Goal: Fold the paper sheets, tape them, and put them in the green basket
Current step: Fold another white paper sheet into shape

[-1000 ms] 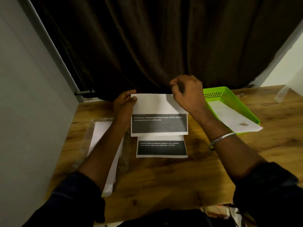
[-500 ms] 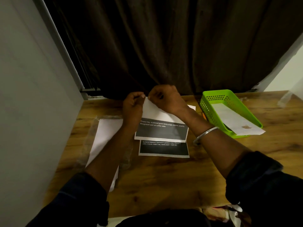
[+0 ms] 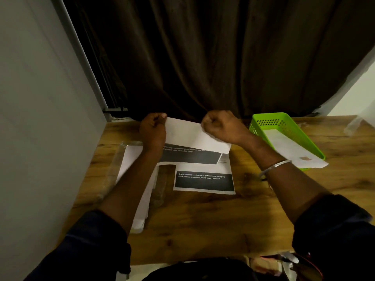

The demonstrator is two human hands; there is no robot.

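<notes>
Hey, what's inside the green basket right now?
A folded white paper lies in the basket, its near end sticking out over the rim, with a brownish tape patch on it. Whatever is under that paper, on the basket floor, is hidden.

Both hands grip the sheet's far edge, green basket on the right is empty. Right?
No. The basket isn't empty: a folded sheet lies in it, poking over its near end, as the head view shows. The left hand and right hand do grip the held sheet by its far edge.
</notes>
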